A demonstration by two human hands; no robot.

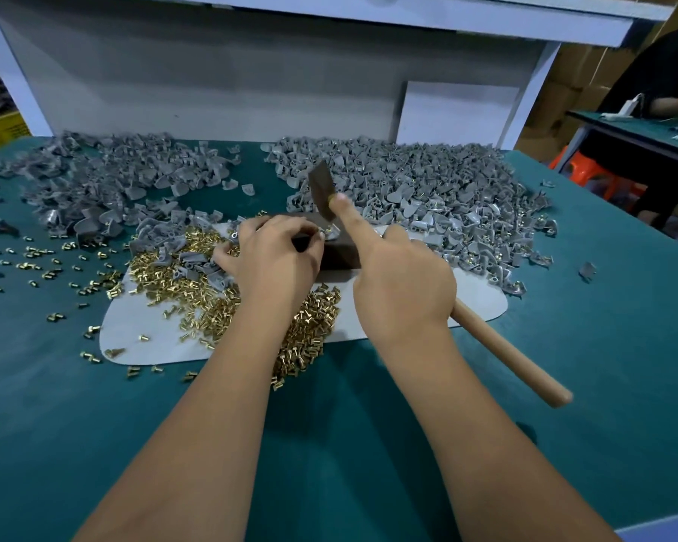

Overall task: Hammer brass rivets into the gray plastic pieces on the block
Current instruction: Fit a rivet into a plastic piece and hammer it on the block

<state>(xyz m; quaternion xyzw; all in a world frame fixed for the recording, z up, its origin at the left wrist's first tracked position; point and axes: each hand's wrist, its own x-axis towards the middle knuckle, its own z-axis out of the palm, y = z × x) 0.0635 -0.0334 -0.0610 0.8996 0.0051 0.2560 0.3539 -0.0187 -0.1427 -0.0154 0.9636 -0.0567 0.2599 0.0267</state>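
- Green table (564, 346) carries piles of gray pieces (427, 189) and brass rivets (196, 283).
- Your left hand (275, 256) pinches one piece on the block (339, 255); right hand (404, 283) grips the raised hammer (322, 189), forefinger straight.
- Next, I think: strike down straight on the rivet.

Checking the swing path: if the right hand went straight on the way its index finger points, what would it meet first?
The right hand holds the hammer, index finger along the handle, pointing up and away. Straight on, it would likely first reach the hammer head, then the right pile of gray plastic pieces; depth is unclear.
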